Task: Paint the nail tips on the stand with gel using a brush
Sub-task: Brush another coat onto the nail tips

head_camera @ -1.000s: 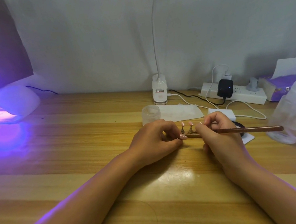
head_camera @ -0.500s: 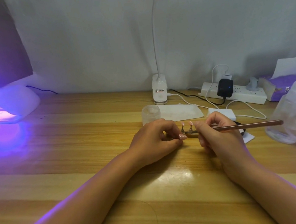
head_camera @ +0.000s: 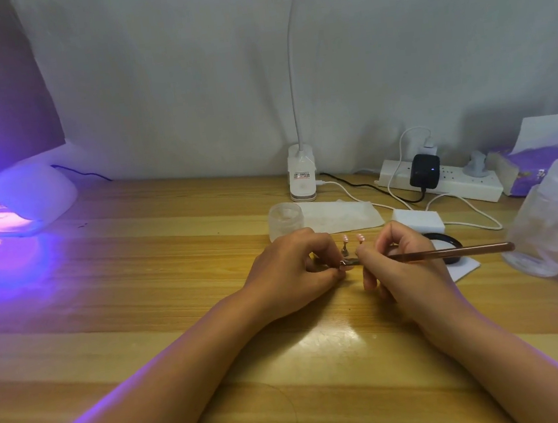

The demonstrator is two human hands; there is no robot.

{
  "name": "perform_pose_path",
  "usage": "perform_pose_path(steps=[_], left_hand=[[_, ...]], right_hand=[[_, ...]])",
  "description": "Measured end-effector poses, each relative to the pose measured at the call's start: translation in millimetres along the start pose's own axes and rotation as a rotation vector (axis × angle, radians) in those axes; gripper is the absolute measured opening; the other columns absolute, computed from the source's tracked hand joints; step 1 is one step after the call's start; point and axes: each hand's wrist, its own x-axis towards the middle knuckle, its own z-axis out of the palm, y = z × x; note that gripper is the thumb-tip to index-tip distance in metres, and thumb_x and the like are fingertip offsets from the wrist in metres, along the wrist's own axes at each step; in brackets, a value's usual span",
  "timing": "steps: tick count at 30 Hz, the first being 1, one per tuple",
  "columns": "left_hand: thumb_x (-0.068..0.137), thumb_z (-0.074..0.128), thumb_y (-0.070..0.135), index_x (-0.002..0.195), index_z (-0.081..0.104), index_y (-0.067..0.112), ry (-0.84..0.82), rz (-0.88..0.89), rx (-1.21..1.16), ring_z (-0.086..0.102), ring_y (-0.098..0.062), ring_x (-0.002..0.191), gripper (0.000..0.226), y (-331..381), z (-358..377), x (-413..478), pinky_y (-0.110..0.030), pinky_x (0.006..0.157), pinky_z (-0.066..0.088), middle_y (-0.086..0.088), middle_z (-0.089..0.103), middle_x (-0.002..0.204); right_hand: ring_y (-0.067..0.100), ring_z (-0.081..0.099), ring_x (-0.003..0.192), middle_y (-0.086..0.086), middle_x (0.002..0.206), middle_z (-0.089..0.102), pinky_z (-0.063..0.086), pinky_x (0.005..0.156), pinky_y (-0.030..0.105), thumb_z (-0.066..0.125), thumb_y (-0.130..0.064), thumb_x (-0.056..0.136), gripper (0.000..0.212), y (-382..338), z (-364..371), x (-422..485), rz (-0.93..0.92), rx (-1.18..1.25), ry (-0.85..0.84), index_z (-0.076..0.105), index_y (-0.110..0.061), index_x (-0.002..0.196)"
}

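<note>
Far left on the wooden table (head_camera: 139, 267): a smooth white domed curing lamp (head_camera: 21, 200), glowing violet and spilling purple light over the glossy, banded wood. Toward the middle, a small frosted round jar (head_camera: 285, 219) beside a flat translucent sheet (head_camera: 340, 217), with a white clip-base lamp (head_camera: 301, 178) and its thin bent neck behind. Just in front, left hand (head_camera: 294, 271) curled, fingertips pinching a pale nail tip (head_camera: 346, 267) on the near end of the small metal stand (head_camera: 345, 251); exact grip on the stand hidden by the fingers. Two more pink nail tips (head_camera: 352, 238) standing upright on their pegs between the hands. Right hand (head_camera: 403, 263) curled around a slim, glossy copper-brown brush (head_camera: 454, 252), pinched near its front end. Brush lying nearly level, long axis running left to right, bristle end pointing left and meeting the pinched nail tip, bare handle end sticking out to the right. Behind the right hand, a white block (head_camera: 418, 219) and a black ring-shaped object (head_camera: 444, 242) on a white card. Further right, a white power strip (head_camera: 467, 184) with a black adapter plugged in, white cables looping forward. Far right, a cloudy translucent plastic bottle (head_camera: 554, 220) and a purple tissue pack (head_camera: 534, 167).
</note>
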Motion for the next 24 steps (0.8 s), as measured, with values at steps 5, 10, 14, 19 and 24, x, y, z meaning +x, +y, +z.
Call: perform_pose_path(steps=[5, 10, 14, 19, 24], left_hand=[[0.082, 0.077, 0.030, 0.081, 0.068, 0.034, 0.005, -0.012, -0.014, 0.050, -0.001, 0.062, 0.010, -1.7, 0.8, 0.2, -0.039, 0.068, 0.051, 0.015, 0.059, 0.086], [0.083, 0.077, 0.034, 0.082, 0.069, 0.032, 0.004, -0.012, -0.029, 0.050, -0.001, 0.063, 0.008, -2.0, 0.8, 0.4, -0.040, 0.069, 0.052, 0.016, 0.059, 0.086], [0.083, 0.076, 0.037, 0.083, 0.069, 0.032, 0.000, -0.013, -0.046, 0.049, -0.002, 0.064, 0.009, -1.5, 0.3, 0.6, -0.042, 0.069, 0.052, 0.014, 0.059, 0.087], [0.082, 0.077, 0.028, 0.082, 0.067, 0.034, 0.005, -0.004, -0.030, 0.051, -0.002, 0.062, 0.012, -0.8, -0.1, 0.3, -0.044, 0.069, 0.054, 0.013, 0.059, 0.087], [0.082, 0.077, 0.028, 0.080, 0.067, 0.036, 0.013, -0.011, -0.021, 0.051, -0.003, 0.063, 0.014, -1.5, 0.5, 0.3, -0.046, 0.069, 0.054, 0.014, 0.059, 0.087]], right_hand=[[0.007, 0.050, 0.045, 0.002, 0.051, 0.057, 0.038, 0.053, 0.030, 0.065, -0.022, 0.082, 0.017, 5.8, -0.6, 3.7, 0.022, -0.029, 0.071, 0.053, -0.011, 0.076], [0.011, 0.046, 0.049, 0.003, 0.054, 0.052, 0.038, 0.047, 0.027, 0.065, -0.017, 0.085, 0.018, 9.5, -3.5, 5.2, 0.009, -0.002, 0.127, 0.051, -0.014, 0.074], [0.006, 0.044, 0.043, -0.002, 0.049, 0.053, 0.035, 0.043, 0.020, 0.061, -0.020, 0.091, 0.019, 5.7, -4.3, 4.4, 0.026, 0.126, 0.064, 0.050, -0.015, 0.076], [0.001, 0.053, 0.048, 0.002, 0.056, 0.065, 0.038, 0.055, 0.023, 0.063, -0.024, 0.092, 0.020, 0.8, -1.2, 2.1, -0.011, 0.048, -0.037, 0.052, -0.013, 0.080], [0.005, 0.049, 0.043, 0.001, 0.050, 0.060, 0.037, 0.048, 0.023, 0.064, -0.019, 0.086, 0.017, 4.4, -0.9, 3.3, 0.012, -0.006, 0.032, 0.052, -0.014, 0.077]])
